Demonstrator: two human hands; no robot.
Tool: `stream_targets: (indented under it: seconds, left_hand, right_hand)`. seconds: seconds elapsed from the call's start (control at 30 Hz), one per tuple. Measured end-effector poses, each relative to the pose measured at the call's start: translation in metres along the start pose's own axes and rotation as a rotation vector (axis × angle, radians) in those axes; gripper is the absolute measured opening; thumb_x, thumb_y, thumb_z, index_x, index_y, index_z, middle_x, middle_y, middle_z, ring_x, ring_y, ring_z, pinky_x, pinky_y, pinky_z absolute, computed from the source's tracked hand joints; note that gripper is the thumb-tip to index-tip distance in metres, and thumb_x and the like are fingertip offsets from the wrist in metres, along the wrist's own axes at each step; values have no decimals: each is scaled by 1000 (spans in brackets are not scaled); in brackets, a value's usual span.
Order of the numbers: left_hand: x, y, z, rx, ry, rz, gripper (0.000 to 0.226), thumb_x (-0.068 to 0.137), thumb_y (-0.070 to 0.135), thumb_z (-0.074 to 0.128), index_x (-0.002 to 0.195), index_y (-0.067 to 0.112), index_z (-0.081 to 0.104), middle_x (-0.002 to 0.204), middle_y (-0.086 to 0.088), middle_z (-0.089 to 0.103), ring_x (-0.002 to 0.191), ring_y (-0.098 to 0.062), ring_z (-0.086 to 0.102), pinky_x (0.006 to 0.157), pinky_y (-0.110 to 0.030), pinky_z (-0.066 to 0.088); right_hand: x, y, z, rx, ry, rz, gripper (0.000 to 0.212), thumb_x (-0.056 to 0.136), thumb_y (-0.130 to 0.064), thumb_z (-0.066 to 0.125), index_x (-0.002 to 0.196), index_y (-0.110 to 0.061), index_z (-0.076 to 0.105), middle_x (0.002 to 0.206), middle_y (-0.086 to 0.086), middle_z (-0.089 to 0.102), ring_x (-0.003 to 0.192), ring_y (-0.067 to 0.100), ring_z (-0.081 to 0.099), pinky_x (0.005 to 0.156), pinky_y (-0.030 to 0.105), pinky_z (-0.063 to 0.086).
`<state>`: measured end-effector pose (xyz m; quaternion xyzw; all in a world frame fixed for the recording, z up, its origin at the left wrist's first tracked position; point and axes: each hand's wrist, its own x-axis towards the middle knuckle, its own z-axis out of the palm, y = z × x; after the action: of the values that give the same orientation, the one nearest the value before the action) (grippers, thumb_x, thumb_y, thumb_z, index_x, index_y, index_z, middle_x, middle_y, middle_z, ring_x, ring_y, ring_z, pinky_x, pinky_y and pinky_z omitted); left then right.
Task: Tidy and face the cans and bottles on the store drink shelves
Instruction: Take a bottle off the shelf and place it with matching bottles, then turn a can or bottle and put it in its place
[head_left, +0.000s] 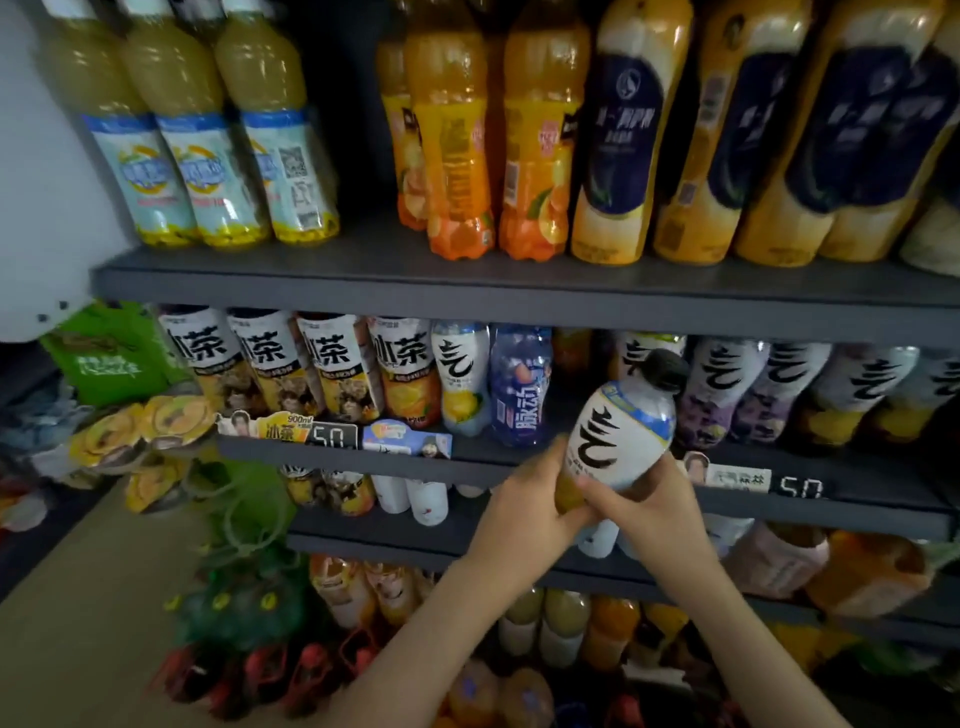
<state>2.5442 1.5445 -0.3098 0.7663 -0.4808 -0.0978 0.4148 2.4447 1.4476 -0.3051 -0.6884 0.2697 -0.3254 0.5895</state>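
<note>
1. In front of the middle shelf (363, 457), roughly at its centre, one white-label bottle (615, 436) is being held out clear of the row, tilted with its dark cap leaning up and to the right.
2. Going left to right: the left hand (524, 506) is wrapped round the lower left side of the bottle, near its yellowish base; the right hand (652, 512) is cupped under and round the lower right side. So both hands are clamped on the same bottle, close together, with fingers nearly touching at the bottom.
3. Step in hand, as far as can be judged: the bottle is being turned or checked so the label faces front before it's put back. The big black character is already pointing at the camera, so not much turning seems to be needed tbh.
4. Next move probably calls for the bottle to be stood upright and slid into the dark gap just right of the blue bottle (519, 384), beside the matching white-label bottles (727, 384), label out and flush with the front edge.
</note>
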Motion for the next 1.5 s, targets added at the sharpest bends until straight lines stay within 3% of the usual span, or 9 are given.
stream_targets:
  seconds: [0.17, 0.3, 0.6, 0.77, 0.9, 1.07, 1.23, 1.43, 1.5]
  left_hand:
    - [21, -54, 20, 289, 359, 243, 49, 86, 45, 48, 127, 18, 54, 120, 1, 62, 112, -10, 47, 90, -25, 45]
    - [47, -82, 40, 171, 673, 55, 56, 87, 39, 59, 130, 6, 47, 125, -12, 54, 118, -23, 48, 96, -27, 41]
    - [101, -82, 56, -85, 727, -120, 77, 73, 25, 80, 134, 0, 39, 123, -14, 54, 115, -27, 54, 90, -45, 50]
    - [51, -82, 38, -239, 756, -107, 66, 71, 29, 80, 123, 26, 40, 111, 7, 54, 100, -7, 55, 76, -7, 42]
    - [19, -83, 13, -414, 761, -112, 68, 66, 46, 70, 121, 51, 30, 117, 15, 54, 107, -5, 58, 87, -25, 49]
    - [-7, -68, -13, -410, 822, -76, 71, 64, 34, 70, 124, 40, 33, 113, 25, 50, 96, 22, 51, 77, 0, 41]
    - [-27, -54, -36, -424, 816, -182, 66, 60, 47, 70, 116, 55, 34, 115, 27, 50, 103, 11, 54, 82, -13, 46]
    - [-57, -19, -78, -326, 698, -255, 59, 71, 30, 77, 120, 27, 45, 113, 9, 58, 104, -5, 60, 80, -20, 53]
    - [-64, 1, -98, -231, 662, -275, 62, 70, 30, 80, 118, 43, 43, 110, 19, 56, 100, 2, 57, 79, -19, 50]
  right_hand:
    - [17, 43, 4, 44, 207, -96, 49, 67, -1, 80, 101, -27, 57, 93, -16, 68, 83, -7, 64, 70, 11, 53]
    - [30, 66, 2, 130, 343, -143, 53, 68, -5, 80, 112, -24, 56, 102, -16, 65, 92, -8, 62, 73, 12, 50]
    - [51, 74, 6, 163, 315, -248, 58, 69, -2, 78, 119, -20, 55, 106, -13, 67, 98, -1, 64, 80, 15, 53]
    - [63, 67, 10, 42, 201, -248, 58, 74, -11, 78, 122, -27, 51, 108, -15, 66, 99, -1, 63, 81, 17, 53]
    - [81, 67, 22, -78, 151, -208, 63, 75, -26, 77, 131, -23, 48, 112, -12, 65, 101, 2, 63, 89, 33, 54]
    - [105, 63, 45, -194, 86, -203, 67, 80, -32, 74, 137, -18, 41, 111, -7, 63, 100, 8, 60, 87, 30, 52]
    - [124, 53, 68, -263, -58, -127, 61, 85, -28, 69, 136, -15, 38, 119, 1, 61, 108, 16, 59, 83, 24, 47]
    - [67, 19, 68, -379, -101, 16, 75, 89, -25, 65, 148, -9, 21, 139, 12, 48, 124, 28, 49, 85, 23, 39]
    - [32, -14, 63, -366, -164, -37, 71, 87, -30, 66, 145, -14, 28, 138, 5, 49, 125, 21, 49, 86, 18, 40]
